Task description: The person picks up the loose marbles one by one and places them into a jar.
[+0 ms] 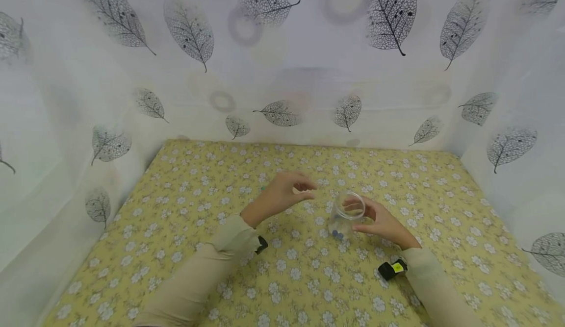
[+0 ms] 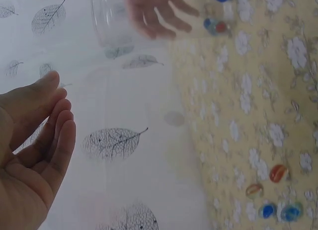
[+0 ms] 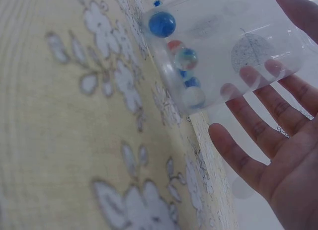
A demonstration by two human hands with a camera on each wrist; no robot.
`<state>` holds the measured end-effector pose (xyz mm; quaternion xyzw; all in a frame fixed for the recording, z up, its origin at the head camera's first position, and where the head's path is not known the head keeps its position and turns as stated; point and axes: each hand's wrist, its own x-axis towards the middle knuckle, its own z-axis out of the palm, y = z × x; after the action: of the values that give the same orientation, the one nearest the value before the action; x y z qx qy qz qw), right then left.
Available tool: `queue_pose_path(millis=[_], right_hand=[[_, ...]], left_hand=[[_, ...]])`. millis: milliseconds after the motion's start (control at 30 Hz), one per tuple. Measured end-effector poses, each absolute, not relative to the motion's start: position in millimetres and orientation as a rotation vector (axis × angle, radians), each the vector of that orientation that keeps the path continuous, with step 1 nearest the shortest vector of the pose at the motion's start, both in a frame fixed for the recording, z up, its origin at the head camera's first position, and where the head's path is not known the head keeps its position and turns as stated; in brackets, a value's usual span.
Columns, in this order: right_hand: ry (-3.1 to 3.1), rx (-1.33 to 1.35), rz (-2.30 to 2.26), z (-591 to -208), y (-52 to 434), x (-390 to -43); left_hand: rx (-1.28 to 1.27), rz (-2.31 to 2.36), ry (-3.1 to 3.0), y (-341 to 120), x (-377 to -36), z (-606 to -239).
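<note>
A clear jar (image 1: 334,218) stands mouth up on the flowered cloth, with several blue, red and clear marbles (image 3: 162,24) at its bottom. Beside it is my right hand (image 1: 379,221), its fairly straight fingers spread along the far side and the thumb at the near side. In the right wrist view some fingertips (image 3: 251,76) show through the jar wall; firm contact cannot be made out. My left hand (image 1: 280,192) hovers left of the jar, fingers loosely bent toward the thumb. Nothing shows between its fingertips in the left wrist view.
Several loose marbles, among them an orange one (image 2: 278,173) and a blue one (image 2: 268,210), lie on the yellow flowered cloth (image 1: 291,288). A green bit (image 1: 263,188) peeks out by the left hand. White leaf-print curtains (image 1: 309,82) enclose the table's back and sides.
</note>
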<state>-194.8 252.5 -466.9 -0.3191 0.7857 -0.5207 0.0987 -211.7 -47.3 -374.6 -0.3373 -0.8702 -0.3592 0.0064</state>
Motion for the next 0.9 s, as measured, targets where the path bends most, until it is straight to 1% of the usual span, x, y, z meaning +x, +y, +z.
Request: queue_pose_path(millis=[367,667,900], right_hand=[[2.337,-0.914,-1.532,-466,252,-194],[2.337,-0.910,-1.534,-463,251,-193],[2.337,-0.924,-1.532,-463,251,-192]], left_hand=[[-0.886,-1.099,-2.775,-105,-226,-376],[-0.804,-1.145,-2.811,-137,-244,-399],[-0.770,-1.132,-2.859,-149,-258,-415]])
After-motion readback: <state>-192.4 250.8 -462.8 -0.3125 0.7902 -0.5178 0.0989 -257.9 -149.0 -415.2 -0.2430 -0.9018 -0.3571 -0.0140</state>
